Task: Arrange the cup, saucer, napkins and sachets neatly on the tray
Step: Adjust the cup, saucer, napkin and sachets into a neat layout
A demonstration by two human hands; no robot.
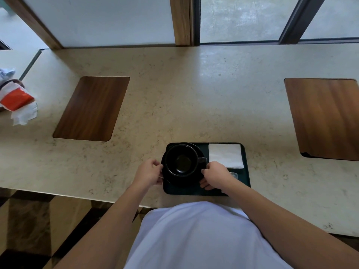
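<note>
Both my hands, left hand (149, 172) and right hand (215, 174), pinched opposite rims of the saucer (171, 180), the cup (181, 159) between them at the tray's (246, 171) left end, handle pointing toward the napkins (225, 155).

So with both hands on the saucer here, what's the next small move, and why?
Probably nudge the saucer slightly right: its left rim overhangs the tray edge. The left hand and right hand already grip it, cup on top.
</note>
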